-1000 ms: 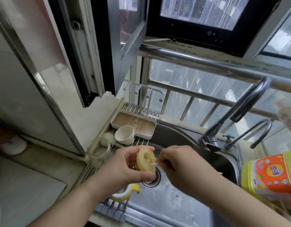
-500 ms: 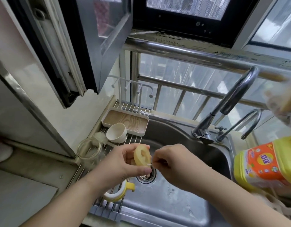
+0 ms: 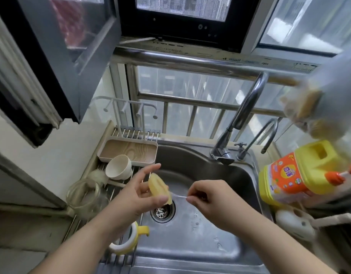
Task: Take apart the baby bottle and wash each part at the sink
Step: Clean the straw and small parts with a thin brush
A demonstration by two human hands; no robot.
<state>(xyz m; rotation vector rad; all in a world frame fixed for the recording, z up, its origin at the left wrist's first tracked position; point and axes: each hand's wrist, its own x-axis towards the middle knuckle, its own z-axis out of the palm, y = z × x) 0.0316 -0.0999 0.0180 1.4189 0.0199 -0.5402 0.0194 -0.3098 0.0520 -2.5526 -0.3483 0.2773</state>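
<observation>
Over the steel sink (image 3: 226, 180) my left hand (image 3: 135, 196) holds a pale yellow bottle part (image 3: 159, 189), the thumb on its front and the index finger stretched up. My right hand (image 3: 208, 200) pinches the wire stem of a tiny brush (image 3: 177, 195) whose bristle end touches the yellow part. On the drying rack (image 3: 113, 186) to the left lie the clear glass bottle body (image 3: 85, 194), a cream cap (image 3: 118, 169), a fluffy bottle brush (image 3: 98, 177) and a white and yellow handle ring (image 3: 129, 242).
The drain strainer (image 3: 162, 211) sits below my hands. A tall tap (image 3: 242, 117) and a smaller tap (image 3: 259, 135) stand behind the sink. A yellow detergent jug (image 3: 295, 173) is at the right rim. A wood-look tray (image 3: 129, 150) sits on the rack's far end.
My right hand has drawn back to the right, pulling the small brush out of the yellow part so its bristles show. My left hand's fingers have opened a little.
</observation>
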